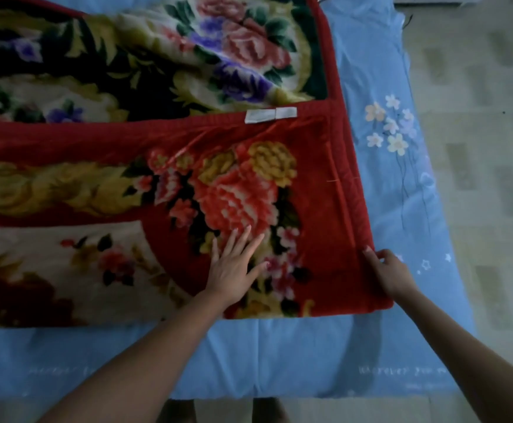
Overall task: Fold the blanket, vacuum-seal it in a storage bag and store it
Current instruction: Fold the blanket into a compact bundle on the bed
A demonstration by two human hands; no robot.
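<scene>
The blanket [163, 166] lies on the bed [279, 355] in front of me. It is red with big flowers on it. The near half is folded over, so its red edge runs across the middle, and 2 small white tags [270, 113] sit on that edge. Past the fold I can see the other side, dark with pink and purple flowers, a bit bumpy. My left hand [234, 267] lies flat on the blanket near the right corner, on the flower part. Its fingers are straight and spread out, pressing down, and it holds nothing. My right hand [389, 273] is at the right edge of the blanket, close to the near corner. Its fingers are bent and pinch the red edge. Under the blanket is a light blue sheet [395, 166] with small white flowers on the right side and some pale words along the near side. To the right of the bed is a pale floor [487, 148] with squares on it.
</scene>
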